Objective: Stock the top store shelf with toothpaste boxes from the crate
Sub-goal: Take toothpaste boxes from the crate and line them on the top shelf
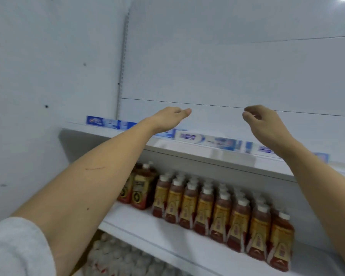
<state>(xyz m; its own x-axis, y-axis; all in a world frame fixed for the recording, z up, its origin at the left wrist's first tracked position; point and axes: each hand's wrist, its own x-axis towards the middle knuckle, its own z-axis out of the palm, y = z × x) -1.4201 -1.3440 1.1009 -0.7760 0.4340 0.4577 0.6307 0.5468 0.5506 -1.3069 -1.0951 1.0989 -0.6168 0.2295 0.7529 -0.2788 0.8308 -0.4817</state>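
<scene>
Both grips hang released, left hand (170,116) and right hand (264,120) above the toothpaste boxes (205,139) on the top shelf (187,151); these look light, stiff, crushable cartons, best pinched across their long sides

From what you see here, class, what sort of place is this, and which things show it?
Probably a shop aisle: toothpaste boxes lined along the top shelf, and rows of identical brown bottles stocked on the shelf below.
</scene>
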